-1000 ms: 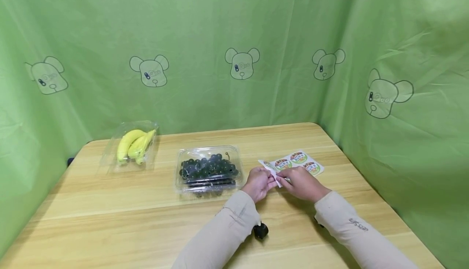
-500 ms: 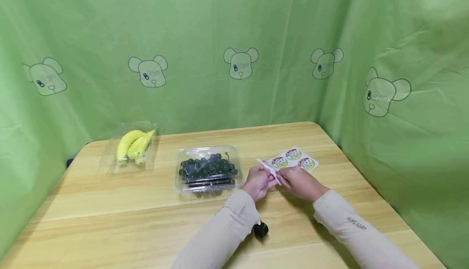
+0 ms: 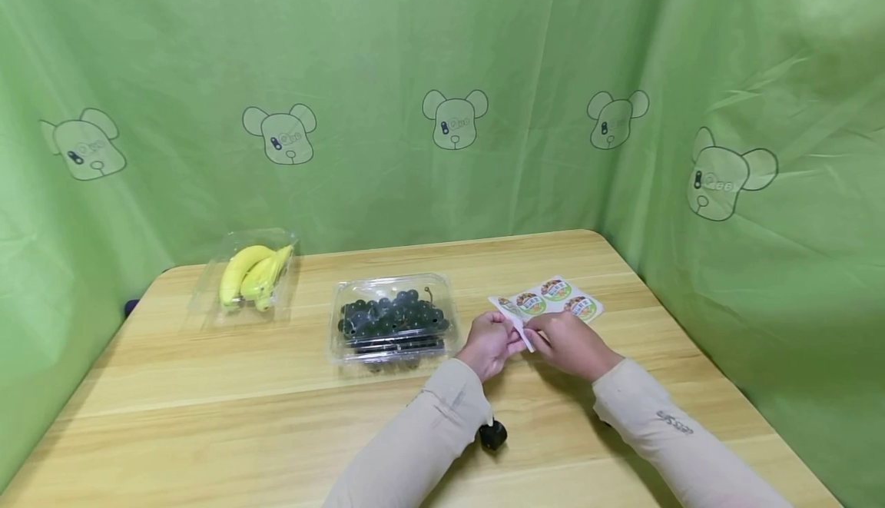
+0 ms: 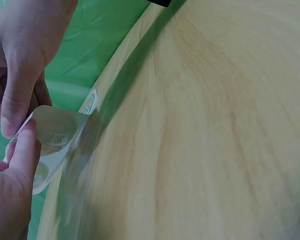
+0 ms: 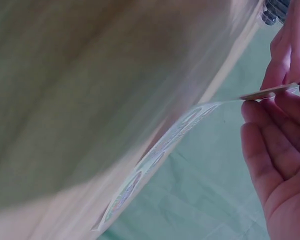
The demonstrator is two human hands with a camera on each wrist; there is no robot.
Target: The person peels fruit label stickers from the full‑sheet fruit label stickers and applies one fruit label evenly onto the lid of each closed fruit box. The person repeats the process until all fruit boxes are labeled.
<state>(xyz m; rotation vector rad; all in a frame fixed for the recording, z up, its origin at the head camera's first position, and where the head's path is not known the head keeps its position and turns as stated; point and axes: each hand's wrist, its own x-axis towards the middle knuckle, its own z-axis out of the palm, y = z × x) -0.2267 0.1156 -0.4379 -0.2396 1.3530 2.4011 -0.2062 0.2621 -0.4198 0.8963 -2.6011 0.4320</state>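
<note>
A white sheet of round fruit stickers [image 3: 546, 303] lies at the right of the table, its left end bent upward. At that raised end my left hand [image 3: 488, 345] pinches the sheet between thumb and fingers. My right hand [image 3: 572, 345] grips the same end close beside it. In the left wrist view the pale back of the sheet [image 4: 52, 132] faces the camera, with the right thumb [image 4: 15, 102] on its edge. From the right wrist, the sheet [image 5: 160, 150] curves up from the table to the fingertips of both hands.
A clear plastic box of dark grapes [image 3: 392, 320] stands left of my hands. Farther left, at the back, is a clear container with yellow bananas [image 3: 256, 273]. A small black object [image 3: 493, 436] shows under my left sleeve. Green cloth [image 3: 373, 54] surrounds the wooden table [image 3: 228, 416].
The sticker sheet has shifted slightly left and away from me, and the right hand has moved a little with it. Both hands keep their grip on the bent end.
</note>
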